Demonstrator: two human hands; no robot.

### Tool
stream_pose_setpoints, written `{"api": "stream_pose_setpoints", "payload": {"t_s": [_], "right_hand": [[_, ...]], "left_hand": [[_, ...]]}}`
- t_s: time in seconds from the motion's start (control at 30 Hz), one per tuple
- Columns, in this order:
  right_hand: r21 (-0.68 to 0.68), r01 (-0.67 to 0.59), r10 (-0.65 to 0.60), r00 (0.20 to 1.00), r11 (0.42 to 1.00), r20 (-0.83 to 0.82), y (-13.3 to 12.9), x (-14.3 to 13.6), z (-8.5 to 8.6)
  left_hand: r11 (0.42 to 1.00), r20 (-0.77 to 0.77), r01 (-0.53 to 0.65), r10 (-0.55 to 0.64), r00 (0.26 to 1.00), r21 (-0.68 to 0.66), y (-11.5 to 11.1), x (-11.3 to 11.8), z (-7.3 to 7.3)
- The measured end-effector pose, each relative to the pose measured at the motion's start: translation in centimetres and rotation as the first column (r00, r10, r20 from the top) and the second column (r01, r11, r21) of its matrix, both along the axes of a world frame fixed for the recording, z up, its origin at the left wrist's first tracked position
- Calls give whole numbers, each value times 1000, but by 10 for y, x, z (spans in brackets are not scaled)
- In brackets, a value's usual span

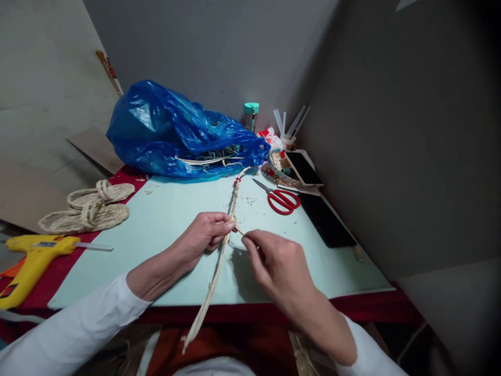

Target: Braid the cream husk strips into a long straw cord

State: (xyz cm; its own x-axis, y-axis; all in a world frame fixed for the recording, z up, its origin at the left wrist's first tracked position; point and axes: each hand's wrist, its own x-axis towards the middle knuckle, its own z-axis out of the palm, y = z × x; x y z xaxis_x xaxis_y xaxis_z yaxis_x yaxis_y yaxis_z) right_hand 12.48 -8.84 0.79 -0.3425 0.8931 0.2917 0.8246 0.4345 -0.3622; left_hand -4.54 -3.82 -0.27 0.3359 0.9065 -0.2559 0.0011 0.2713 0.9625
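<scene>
A pale plant-fibre braid (235, 196) runs away from me over the light green board, with a red tie (237, 180) near its far end. My left hand (209, 230) is closed, pinching the braid where the woven part meets the loose strands. Between the thumb and fingers of my right hand (279, 261) is one fibre strand (239, 230), pulled out toward the right. Another long strand (211, 290) hangs down from my left hand past the table's front edge. Red-handled scissors (279, 199) lie just beyond my right hand.
A blue plastic bag (168, 130) with fibre strips fills the back. Woven sandals (92, 206) and a yellow glue gun (39, 256) lie at left. On the right are a dark flat tablet-like slab (326, 219), a phone (304, 168) on a basket (274, 169), and a cup of glue sticks (288, 138).
</scene>
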Motion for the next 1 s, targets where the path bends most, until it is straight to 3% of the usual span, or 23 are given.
{"api": "stream_pose_setpoints", "payload": {"t_s": [0.1, 0.23, 0.3, 0.4, 0.43, 0.5, 0.6, 0.67, 0.73, 0.8, 1.0], "right_hand": [[-107, 16, -23, 997, 994, -68, 13, 12, 4], [-262, -114, 90, 990, 958, -105, 31, 21, 9], [-234, -58, 40, 996, 971, -81, 44, 28, 14], [-85, 90, -93, 995, 992, -30, 68, 38, 21], [-84, 77, -81, 996, 993, -43, 75, 40, 22], [-193, -69, 42, 990, 979, -137, 85, 37, 20], [-413, -361, 171, 887, 836, -429, 88, 25, 10], [-505, -489, 111, 788, 711, -606, 86, 17, 0], [-539, -543, 34, 724, 644, -689, 84, 13, -8], [-532, -533, 38, 729, 657, -684, 82, 12, -12], [-463, -354, 130, 884, 812, -449, 77, 12, -7]], "left_hand": [[1000, -23, 20, -20, 1000, 0, 1, -2, 1], [999, -19, 49, -50, 999, -19, 4, -6, -2], [998, -16, 64, -65, 998, -25, 6, -8, -3], [996, -4, 76, -76, 997, -37, 8, -9, -3], [996, 3, 74, -74, 997, -45, 9, -8, -2], [996, 13, 68, -67, 998, -63, 9, -7, -1], [997, -1, 52, -52, 999, -64, 9, -6, -1], [998, -40, 35, -37, 999, -47, 7, -5, -1], [1000, -104, 10, -12, 995, -22, 5, -4, -1], [1000, -175, -3, 3, 985, -4, 3, -3, 0], [1000, -270, 11, -9, 963, 7, 3, 0, 2]]}}
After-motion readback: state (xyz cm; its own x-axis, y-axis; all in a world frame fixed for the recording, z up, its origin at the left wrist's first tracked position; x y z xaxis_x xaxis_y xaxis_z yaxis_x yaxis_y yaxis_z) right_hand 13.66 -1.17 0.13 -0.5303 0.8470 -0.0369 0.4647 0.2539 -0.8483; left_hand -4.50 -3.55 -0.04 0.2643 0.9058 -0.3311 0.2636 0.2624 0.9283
